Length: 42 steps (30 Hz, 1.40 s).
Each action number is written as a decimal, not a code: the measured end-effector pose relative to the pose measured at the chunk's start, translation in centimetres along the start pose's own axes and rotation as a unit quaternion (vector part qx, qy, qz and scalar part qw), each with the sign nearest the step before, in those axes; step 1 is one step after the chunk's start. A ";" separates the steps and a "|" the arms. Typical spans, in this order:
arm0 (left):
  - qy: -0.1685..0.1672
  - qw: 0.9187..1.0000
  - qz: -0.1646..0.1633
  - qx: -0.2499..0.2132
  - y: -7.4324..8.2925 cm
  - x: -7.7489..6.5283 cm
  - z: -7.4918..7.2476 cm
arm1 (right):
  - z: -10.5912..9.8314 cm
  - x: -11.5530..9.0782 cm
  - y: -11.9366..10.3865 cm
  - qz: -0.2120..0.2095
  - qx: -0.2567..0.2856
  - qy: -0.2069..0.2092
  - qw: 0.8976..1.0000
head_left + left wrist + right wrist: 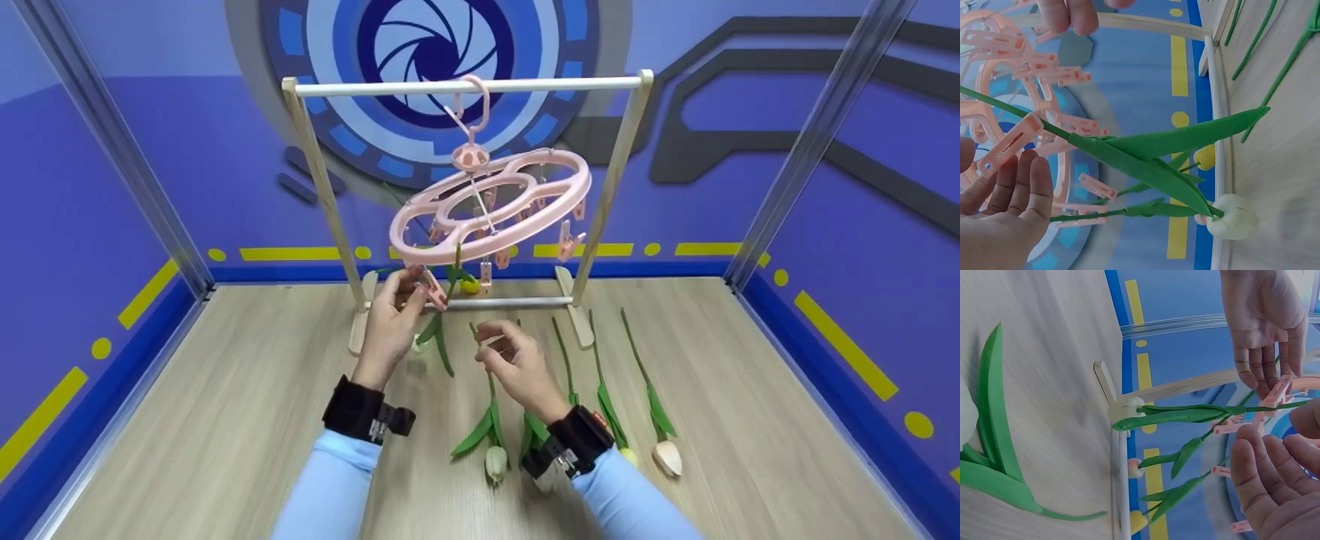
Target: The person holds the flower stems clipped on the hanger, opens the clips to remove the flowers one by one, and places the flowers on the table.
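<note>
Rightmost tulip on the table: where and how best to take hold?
Probably pinch the bare stem, from above and slightly right: the tulip lies flat, that stretch is slim and clear of the leaves, and the neighbouring tulip is on its left.

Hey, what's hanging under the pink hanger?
Pink clips and head-down tulips: a white one, a pale pinkish one and a yellow one. From the head view, the left hand hides whatever is directly behind it.
</note>
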<state>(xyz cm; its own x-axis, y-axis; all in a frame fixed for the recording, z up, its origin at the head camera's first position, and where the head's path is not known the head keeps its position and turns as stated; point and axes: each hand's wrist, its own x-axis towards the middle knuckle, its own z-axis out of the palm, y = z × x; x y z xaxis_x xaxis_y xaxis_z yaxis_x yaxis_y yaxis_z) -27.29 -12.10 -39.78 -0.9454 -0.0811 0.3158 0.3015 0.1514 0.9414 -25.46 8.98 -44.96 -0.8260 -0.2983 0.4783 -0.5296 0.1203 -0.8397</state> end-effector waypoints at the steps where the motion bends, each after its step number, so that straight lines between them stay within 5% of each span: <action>1: -0.002 1.000 -0.004 -0.004 0.0 -0.1 0.1 | 0.0 0.0 0.0 0.000 -0.001 0.000 1.000; 12: -0.024 1.000 0.008 -0.004 0.5 -0.8 0.9 | -0.1 0.0 0.3 -0.007 -0.034 0.002 0.999; 29: -0.061 0.994 0.057 -0.067 0.5 -1.7 3.1 | -0.5 0.6 -0.2 -0.009 -0.047 -0.004 0.999; 36: -0.083 0.986 0.061 -0.132 0.2 -2.1 3.9 | -0.5 0.5 -0.2 -0.002 -0.047 0.008 0.999; 42: -0.076 0.984 0.064 -0.148 0.1 -2.2 4.1 | -0.5 0.3 -0.2 -0.005 -0.042 0.018 0.999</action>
<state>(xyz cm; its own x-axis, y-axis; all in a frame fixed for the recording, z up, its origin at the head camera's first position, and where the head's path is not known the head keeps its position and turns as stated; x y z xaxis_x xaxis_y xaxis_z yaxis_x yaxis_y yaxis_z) -25.65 -7.90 -40.93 -0.8985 0.0712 0.4331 0.4204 -0.1441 0.8958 -25.70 9.29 -44.55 -0.8261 -0.2665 0.4964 -0.5509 0.1969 -0.8110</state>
